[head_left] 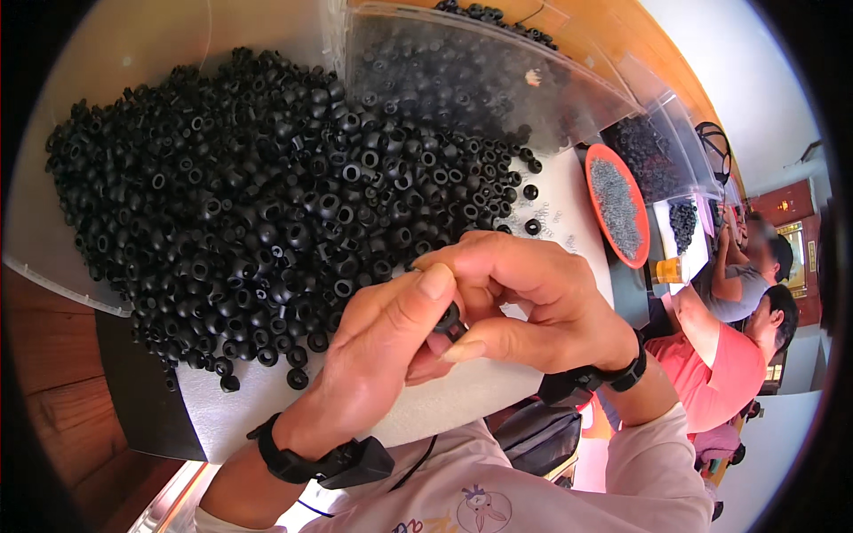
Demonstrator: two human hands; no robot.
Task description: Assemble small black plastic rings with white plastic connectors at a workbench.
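Both my hands meet in front of a large heap of black plastic cord lock parts (pixel 267 178), round pieces with holes through them. Between my fingers sits one small black cord lock (pixel 450 322), partly covered by them. My left hand (pixel 378 333) pinches it, thumb on top and fingers curled beneath. From the other side, my right hand (pixel 542 306) closes on the same piece with bent fingers and thumb. Small wire springs (pixel 555 218) lie scattered on the white surface just beyond my right hand.
A red plate (pixel 641 233) full of springs stands to the right. Clear plastic bins (pixel 498 75) with more black parts line the far side. A yellow container (pixel 668 270) stands near two people, one in a red shirt (pixel 724 377) and one in grey. Wooden flooring (pixel 67 391) shows at left.
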